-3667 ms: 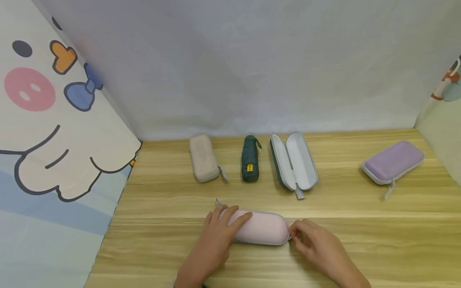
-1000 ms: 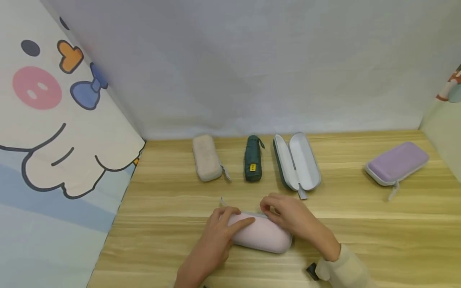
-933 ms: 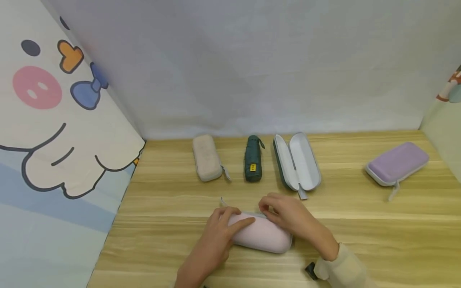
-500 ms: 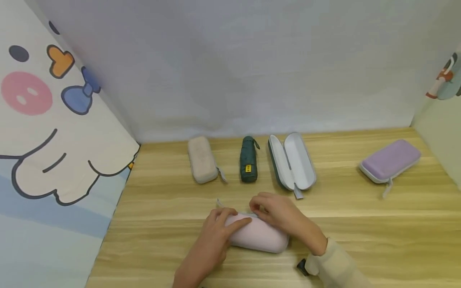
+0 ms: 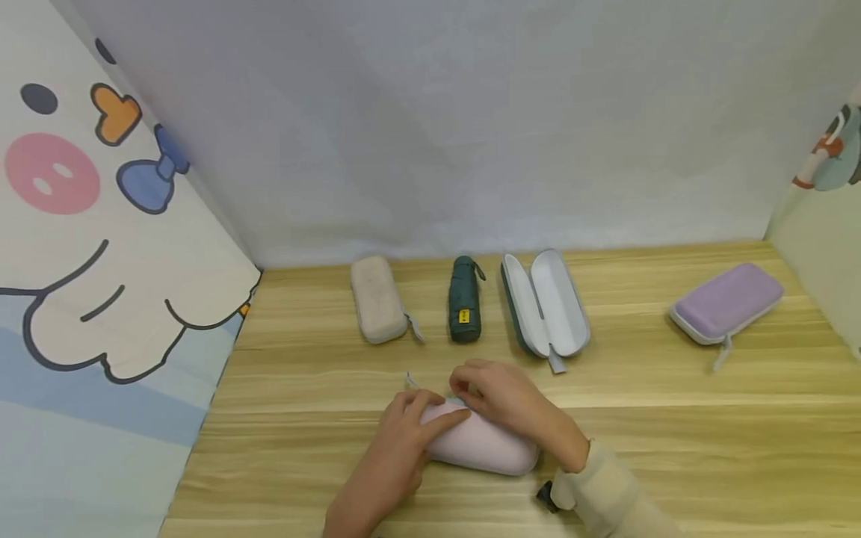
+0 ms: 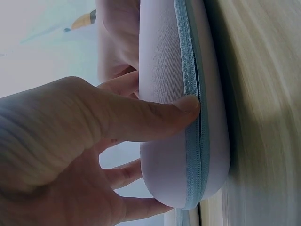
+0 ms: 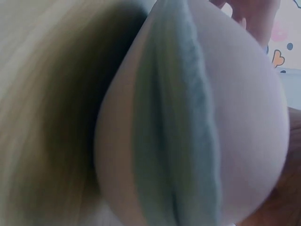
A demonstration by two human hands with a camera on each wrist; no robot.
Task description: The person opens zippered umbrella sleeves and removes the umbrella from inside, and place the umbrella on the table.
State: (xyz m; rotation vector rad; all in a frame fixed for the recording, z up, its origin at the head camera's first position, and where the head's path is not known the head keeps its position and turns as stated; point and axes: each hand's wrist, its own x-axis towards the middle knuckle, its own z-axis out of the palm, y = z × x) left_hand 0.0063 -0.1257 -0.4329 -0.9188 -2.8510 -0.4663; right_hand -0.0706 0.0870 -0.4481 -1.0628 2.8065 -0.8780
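A pale pink zip-up glasses case point(image 5: 487, 448) lies on the table in front of the person. My left hand point(image 5: 403, 430) grips its left end from above, thumb stretched over the top; in the left wrist view that thumb presses beside the grey zipper point(image 6: 193, 160). With bent fingertips my right hand point(image 5: 498, 396) pinches at the zipper on the case's far edge, close to the left fingers; the zip pull is hidden under them. A dark slit shows between the zipper tapes point(image 7: 188, 117) in the right wrist view. A small loop point(image 5: 410, 379) sticks out past the left end.
Along the back lie a beige zip case point(image 5: 379, 299), a folded dark green umbrella point(image 5: 464, 299) and an opened green case with white lining point(image 5: 561, 299). A purple zip case point(image 5: 729, 299) is at the far right. Printed cloth point(image 5: 54, 314) bounds the left side.
From the case's right end, my right hand has come round to the far edge and slid left along the zipper. The case's right end has swung slightly nearer. My left hand has kept its grip.
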